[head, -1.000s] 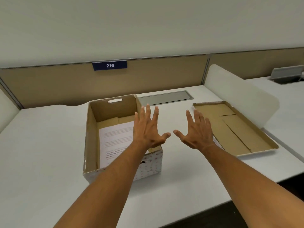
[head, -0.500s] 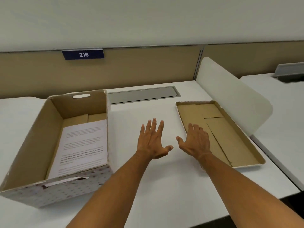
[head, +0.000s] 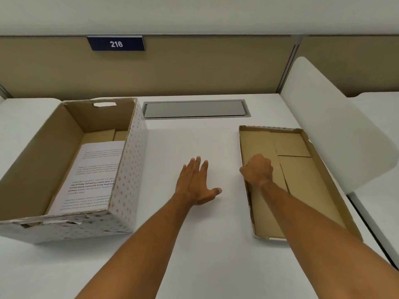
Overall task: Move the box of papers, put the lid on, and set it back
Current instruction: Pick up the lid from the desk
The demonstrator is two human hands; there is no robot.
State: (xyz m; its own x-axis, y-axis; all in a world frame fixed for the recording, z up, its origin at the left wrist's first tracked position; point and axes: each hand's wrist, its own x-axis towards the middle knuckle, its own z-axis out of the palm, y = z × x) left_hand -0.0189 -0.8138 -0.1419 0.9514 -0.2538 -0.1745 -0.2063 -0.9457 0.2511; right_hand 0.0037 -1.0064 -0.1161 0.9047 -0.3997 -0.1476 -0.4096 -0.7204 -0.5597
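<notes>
An open cardboard box (head: 132,169), white with small red dots outside, stands on the left of the white desk. Printed papers (head: 95,169) lie flat on its bottom. Its lid (head: 302,182) lies upside down on the right, brown inside facing up. My left hand (head: 195,183) is flat and open over the bare desk between box and lid, holding nothing. My right hand (head: 258,169) rests at the lid's left rim, its fingers curled inside and its thumb on the outer edge.
A grey cable hatch (head: 194,109) sits in the desk behind the hands. A tan partition carries a "216" sign (head: 116,44). A white curved divider (head: 336,134) stands right of the lid. The desk's right edge runs close by the lid.
My right hand has moved right onto the lid's left rim and curled its fingers. The left hand has lowered toward the desk, still spread. The view has shifted slightly.
</notes>
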